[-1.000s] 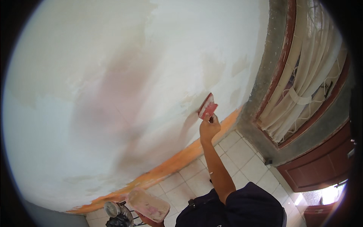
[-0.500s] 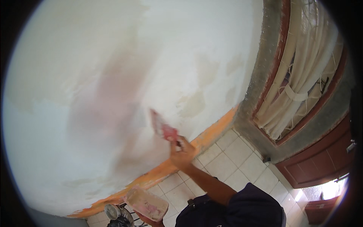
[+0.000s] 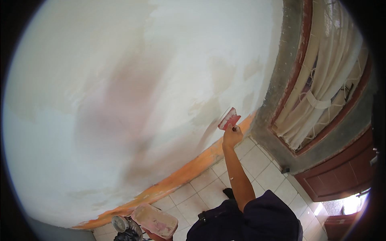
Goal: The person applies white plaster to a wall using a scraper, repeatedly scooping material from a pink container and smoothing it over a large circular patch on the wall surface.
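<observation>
- Now the scraper is back at right of centre, after a blurred pass nearer the middle of the frame half a second ago!
- Right hand has swung across with it, narrow grip, thumb on the red face, fingers curled round behind.
- Blade lies along the wall, its shadow trailing to the lower left; whether the edge actually touches, I can't tell.
- What that means: the working spot is again beside the duller patches, just above the orange band, and those patches look uneven against the whiter coat.
- Down at lower left, little change: the tray is tilted, smeared pale and pinkish inside.
- Left hand holds it from below at the bottom edge, fingers mostly hidden.
- Beside the tray, a jar and a black bag; curtain off at upper right.
</observation>
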